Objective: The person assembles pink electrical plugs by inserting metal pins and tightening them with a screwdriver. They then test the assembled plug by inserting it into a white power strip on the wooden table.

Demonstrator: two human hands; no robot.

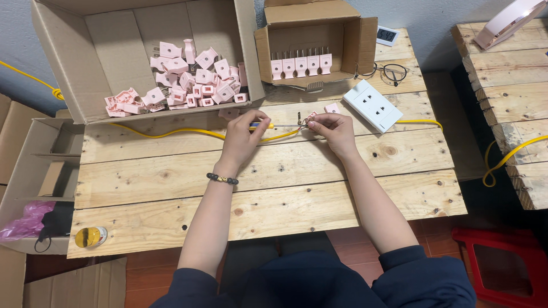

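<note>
Nearest you are your own dark sleeves, then a bare plank table (268, 211). A yellow tape roll (90, 236) sits at its near left corner, well apart from the work.

Your left hand (242, 137), beaded bracelet at the wrist, is closed around a screwdriver (274, 126) with a yellow handle; its thin shaft runs right toward the other hand. Your right hand (334, 128) pinches a small pink plug (311, 117) between its fingertips, with the driver tip at or just beside it. Whether the tip is seated in a screw is too small to tell. A yellow cable (188, 134) lies across the table under both hands.

By the look of it, this piece is in mid-assembly, with much left to do. The big box (74, 63) at the far left holds a loose heap of pink parts (194, 80), which seem to be unworked stock. The small box (348, 40) behind your right hand holds only one short row of finished plugs (301, 65), standing side by side with their prongs up.

Two loose pink pieces (331, 108) lie just beyond your hands. A white socket strip (373, 105) lies near your right hand, and glasses (393, 72) and a small display (387, 35) lie farther back. None of it blocks your hands.
</note>
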